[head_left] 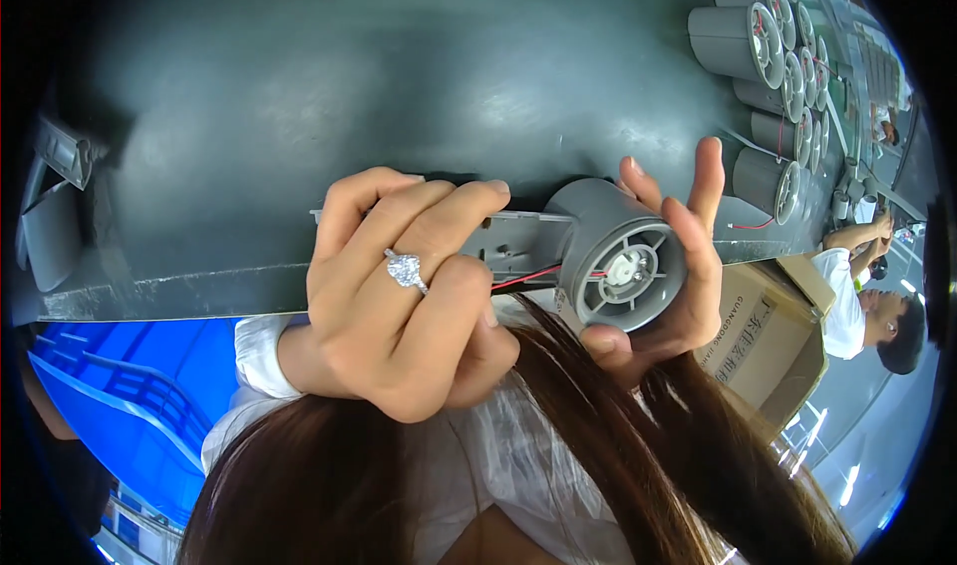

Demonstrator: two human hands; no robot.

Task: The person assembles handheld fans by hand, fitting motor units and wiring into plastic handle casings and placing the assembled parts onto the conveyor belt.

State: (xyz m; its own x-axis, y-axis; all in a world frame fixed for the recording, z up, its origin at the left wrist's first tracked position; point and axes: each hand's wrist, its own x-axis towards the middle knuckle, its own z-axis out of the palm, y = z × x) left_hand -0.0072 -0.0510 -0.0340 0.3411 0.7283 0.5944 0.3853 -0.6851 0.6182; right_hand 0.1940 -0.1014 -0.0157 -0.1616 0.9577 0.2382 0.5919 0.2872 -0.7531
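Between my hands is a grey hair dryer housing point(623, 266), held above the near edge of the dark green table point(399, 96). Its round barrel faces up toward me and shows a spoked ring with a pale hub. A red wire point(528, 278) runs from the barrel along the open channel of the handle point(528, 246). My left hand point(399, 296), with a ring on one finger, is closed round the handle and hides its far end. My right hand point(688, 266) grips the barrel, its thumb on the lower rim and some fingers raised at the right side.
Several grey barrels point(733, 41) with red wires stand at the table's far right. An open cardboard box point(768, 336) lies beyond the right edge. A blue plastic crate point(130, 405) is at lower left, grey parts point(60, 216) at far left. Another person point(847, 296) sits at right.
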